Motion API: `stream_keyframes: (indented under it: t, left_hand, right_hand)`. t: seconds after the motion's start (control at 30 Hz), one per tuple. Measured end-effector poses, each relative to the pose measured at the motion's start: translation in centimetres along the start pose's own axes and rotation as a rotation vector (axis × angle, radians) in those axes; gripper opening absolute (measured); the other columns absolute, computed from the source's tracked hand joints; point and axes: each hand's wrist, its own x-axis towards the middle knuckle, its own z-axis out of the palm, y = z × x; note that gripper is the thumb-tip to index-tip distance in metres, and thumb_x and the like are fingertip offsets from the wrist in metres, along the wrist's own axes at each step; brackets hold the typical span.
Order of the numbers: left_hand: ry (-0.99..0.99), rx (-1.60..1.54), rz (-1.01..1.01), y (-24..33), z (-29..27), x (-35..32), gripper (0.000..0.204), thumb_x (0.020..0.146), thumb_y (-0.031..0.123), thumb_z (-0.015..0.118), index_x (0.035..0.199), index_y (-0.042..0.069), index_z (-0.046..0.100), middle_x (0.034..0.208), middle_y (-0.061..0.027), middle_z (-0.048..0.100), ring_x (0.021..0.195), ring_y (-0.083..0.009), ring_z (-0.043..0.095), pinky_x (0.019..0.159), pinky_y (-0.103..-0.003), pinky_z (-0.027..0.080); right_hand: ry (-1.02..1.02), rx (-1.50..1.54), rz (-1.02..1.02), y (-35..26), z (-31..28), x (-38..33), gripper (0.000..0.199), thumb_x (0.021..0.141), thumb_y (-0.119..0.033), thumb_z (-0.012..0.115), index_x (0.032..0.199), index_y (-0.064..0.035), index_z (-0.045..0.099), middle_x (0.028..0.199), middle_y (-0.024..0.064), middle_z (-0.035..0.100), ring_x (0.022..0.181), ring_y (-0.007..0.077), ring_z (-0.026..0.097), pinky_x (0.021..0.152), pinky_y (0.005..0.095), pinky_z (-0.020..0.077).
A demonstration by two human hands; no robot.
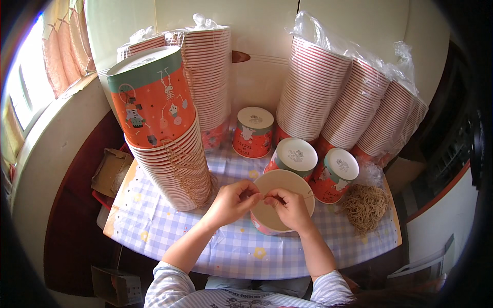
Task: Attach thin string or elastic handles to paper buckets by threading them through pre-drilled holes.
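Note:
An open paper bucket (275, 222) with a pale inside stands at the table's front. Over its mouth my left hand (237, 201) and my right hand (288, 206) meet, thumbs and fingers pinched together. A thin tan cord (310, 194) shows at the bucket's right rim, beside my right hand; both hands are closed on this cord, though my fingertips mostly hide it. Right of the bucket lies a tangled heap of loose tan cords (364, 208). On the left, a tall stack of nested buckets (167, 169) has cord loops hanging down its side, with an upside-down orange and green bucket (151, 97) on top.
Behind the open bucket stand upside-down buckets: one in front (297, 155), one right (335, 174), one further back (253, 132). Plastic-wrapped bucket stacks (313, 87) rise at the back right, with more wrapped stacks (205, 77) back left. A checked cloth (215, 251) covers the table.

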Motion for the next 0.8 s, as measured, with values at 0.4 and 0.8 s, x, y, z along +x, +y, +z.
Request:
stream_keyframes:
  t: [0.4, 0.8]
  left_hand:
    - [-0.070, -0.113, -0.012, -0.1, 0.1, 0.0, 0.013, 0.083, 0.012, 0.058, 0.084, -0.001, 0.055, 0.069, 0.0049, 0.051, 0.062, -0.0005, 0.043, 0.053, -0.016, 0.036]
    - [-0.076, -0.038, -0.030, -0.2, -0.3, 0.1, 0.016, 0.082, 0.014, 0.059, 0.086, -0.001, 0.057, 0.069, 0.0012, 0.055, 0.062, -0.0025, 0.046, 0.055, -0.019, 0.040]
  right_hand:
    - [0.024, 0.090, -0.057, -1.0, 0.0, 0.2, 0.013, 0.077, -0.011, 0.064, 0.087, -0.0028, 0.060, 0.071, 0.0064, 0.060, 0.056, 0.0133, 0.056, 0.053, 0.0241, 0.0441]
    - [0.028, -0.048, -0.145, -1.1, -0.1, 0.1, 0.010, 0.073, -0.008, 0.067, 0.081, -0.0043, 0.062, 0.067, 0.0043, 0.055, 0.052, 0.0123, 0.052, 0.049, 0.0246, 0.0408]
